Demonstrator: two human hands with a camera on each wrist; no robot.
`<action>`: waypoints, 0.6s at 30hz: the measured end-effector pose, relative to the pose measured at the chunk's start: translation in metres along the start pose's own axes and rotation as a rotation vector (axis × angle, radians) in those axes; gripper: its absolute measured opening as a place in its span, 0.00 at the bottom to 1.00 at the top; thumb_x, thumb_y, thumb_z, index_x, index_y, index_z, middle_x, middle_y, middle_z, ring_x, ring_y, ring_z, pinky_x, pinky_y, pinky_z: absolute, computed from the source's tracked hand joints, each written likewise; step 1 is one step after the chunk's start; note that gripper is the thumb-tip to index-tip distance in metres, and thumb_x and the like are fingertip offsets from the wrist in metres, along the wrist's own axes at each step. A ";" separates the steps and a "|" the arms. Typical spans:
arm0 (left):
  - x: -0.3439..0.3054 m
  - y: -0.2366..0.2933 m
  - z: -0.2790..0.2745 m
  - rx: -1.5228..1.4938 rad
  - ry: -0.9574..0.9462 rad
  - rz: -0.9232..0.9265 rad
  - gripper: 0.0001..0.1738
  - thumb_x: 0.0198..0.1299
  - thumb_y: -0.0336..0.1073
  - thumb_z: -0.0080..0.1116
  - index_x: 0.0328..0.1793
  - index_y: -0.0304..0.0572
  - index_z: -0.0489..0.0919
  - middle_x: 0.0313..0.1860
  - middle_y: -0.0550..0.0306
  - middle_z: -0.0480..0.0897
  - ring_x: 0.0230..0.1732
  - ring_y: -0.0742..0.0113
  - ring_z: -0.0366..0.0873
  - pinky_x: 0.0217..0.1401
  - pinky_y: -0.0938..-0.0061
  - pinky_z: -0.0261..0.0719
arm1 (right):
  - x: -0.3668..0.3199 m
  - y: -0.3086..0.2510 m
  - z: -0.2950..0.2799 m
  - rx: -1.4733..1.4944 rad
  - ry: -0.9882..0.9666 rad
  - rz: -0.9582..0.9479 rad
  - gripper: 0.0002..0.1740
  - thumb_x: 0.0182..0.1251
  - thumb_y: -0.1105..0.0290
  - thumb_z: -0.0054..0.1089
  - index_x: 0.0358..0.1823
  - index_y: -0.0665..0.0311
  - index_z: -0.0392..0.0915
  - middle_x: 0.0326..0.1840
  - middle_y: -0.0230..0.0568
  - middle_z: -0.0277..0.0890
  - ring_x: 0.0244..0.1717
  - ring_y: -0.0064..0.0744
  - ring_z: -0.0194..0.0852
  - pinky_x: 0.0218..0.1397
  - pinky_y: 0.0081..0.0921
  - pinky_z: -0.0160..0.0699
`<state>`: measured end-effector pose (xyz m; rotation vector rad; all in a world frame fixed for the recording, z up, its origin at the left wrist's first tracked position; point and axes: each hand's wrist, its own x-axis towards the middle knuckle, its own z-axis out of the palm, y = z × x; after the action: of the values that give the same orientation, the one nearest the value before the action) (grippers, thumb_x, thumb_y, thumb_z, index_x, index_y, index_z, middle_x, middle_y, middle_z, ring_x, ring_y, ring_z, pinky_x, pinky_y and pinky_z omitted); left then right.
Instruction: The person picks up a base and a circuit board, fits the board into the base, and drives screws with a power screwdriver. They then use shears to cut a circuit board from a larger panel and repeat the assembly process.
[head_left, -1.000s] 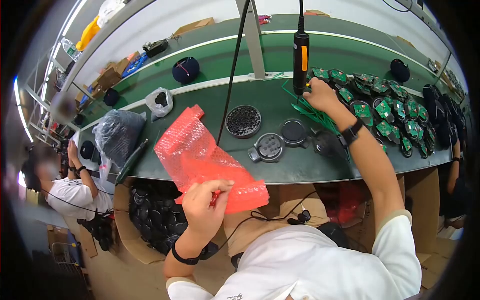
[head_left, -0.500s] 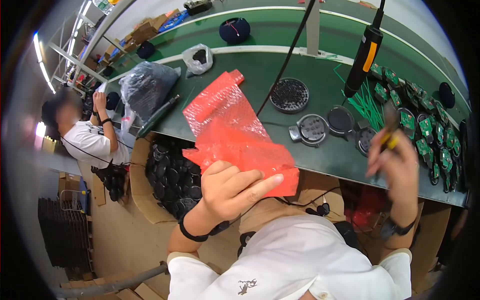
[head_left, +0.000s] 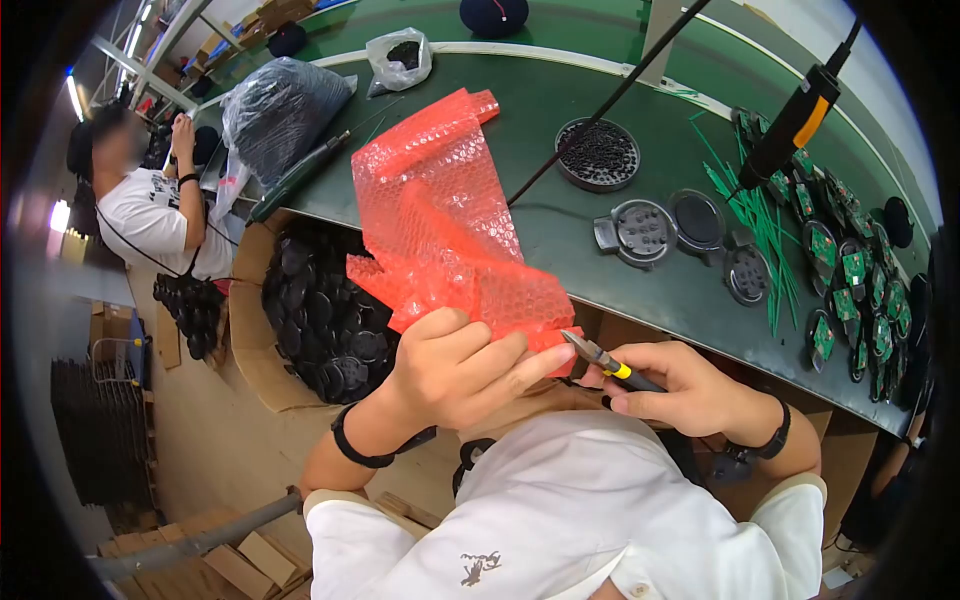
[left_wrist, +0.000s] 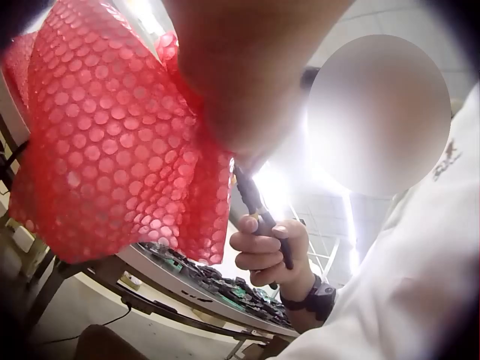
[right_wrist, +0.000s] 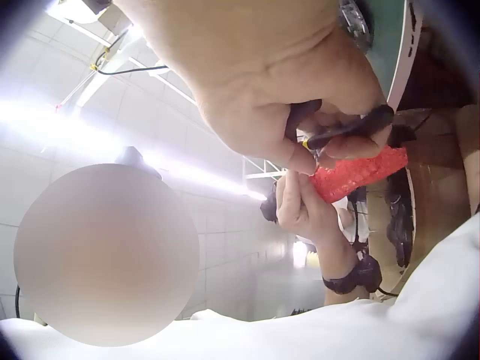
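Observation:
My left hand (head_left: 460, 365) grips the lower edge of a sheet of red bubble wrap (head_left: 440, 220), which spreads over the bench edge and onto the bench top. In the left wrist view the bubble wrap (left_wrist: 112, 135) hangs in a wide fold beside the hand. A pair of pliers (head_left: 615, 366) with black and yellow handles is held in my right hand (head_left: 690, 388), fingers and thumb around the grips. Its pointed tips are right at my left fingertips and the edge of the wrap. The right wrist view shows the dark handles (right_wrist: 341, 133) within the right palm.
Black round parts (head_left: 640, 233), a dish of small black pieces (head_left: 598, 155), green strips (head_left: 765, 235) and a heap of circuit boards (head_left: 850, 270) lie on the bench. An electric screwdriver (head_left: 795, 130) hangs above. At left are a carton of black discs (head_left: 325, 310) and another person (head_left: 160, 215).
My right hand has come from the green strips, near the hanging screwdriver, down to my left hand, bringing the pliers. The left hand keeps hold of the bubble wrap; the head view has shifted.

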<state>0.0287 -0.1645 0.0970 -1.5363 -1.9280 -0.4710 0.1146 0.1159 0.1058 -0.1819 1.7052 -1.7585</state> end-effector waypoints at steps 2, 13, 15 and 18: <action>-0.001 -0.001 -0.002 -0.003 -0.001 -0.008 0.27 0.45 0.45 0.75 0.55 0.51 0.91 0.30 0.69 0.76 0.23 0.74 0.63 0.27 0.74 0.52 | 0.002 -0.002 0.000 0.004 -0.019 0.041 0.19 0.76 0.74 0.62 0.65 0.68 0.78 0.57 0.34 0.82 0.56 0.19 0.75 0.64 0.23 0.75; -0.006 -0.005 -0.001 -0.015 0.006 -0.010 0.25 0.50 0.45 0.76 0.56 0.50 0.91 0.29 0.69 0.76 0.22 0.74 0.63 0.26 0.74 0.52 | 0.004 -0.004 0.004 0.020 -0.015 0.076 0.17 0.78 0.71 0.62 0.63 0.68 0.79 0.56 0.35 0.83 0.57 0.20 0.75 0.65 0.25 0.74; -0.006 -0.005 0.000 -0.018 0.003 -0.002 0.23 0.50 0.43 0.76 0.55 0.51 0.91 0.29 0.69 0.76 0.22 0.74 0.63 0.26 0.74 0.51 | 0.005 -0.004 0.004 0.022 -0.015 0.087 0.16 0.78 0.70 0.62 0.62 0.68 0.80 0.54 0.35 0.83 0.57 0.20 0.75 0.65 0.25 0.75; -0.007 -0.006 0.001 -0.021 0.008 0.003 0.23 0.51 0.42 0.76 0.55 0.52 0.91 0.28 0.70 0.75 0.22 0.74 0.63 0.26 0.74 0.52 | 0.005 -0.001 0.004 0.009 -0.013 0.103 0.15 0.78 0.68 0.63 0.59 0.68 0.81 0.51 0.34 0.84 0.56 0.19 0.75 0.63 0.24 0.75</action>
<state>0.0230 -0.1702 0.0920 -1.5479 -1.9204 -0.4974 0.1127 0.1103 0.1058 -0.0995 1.6678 -1.6861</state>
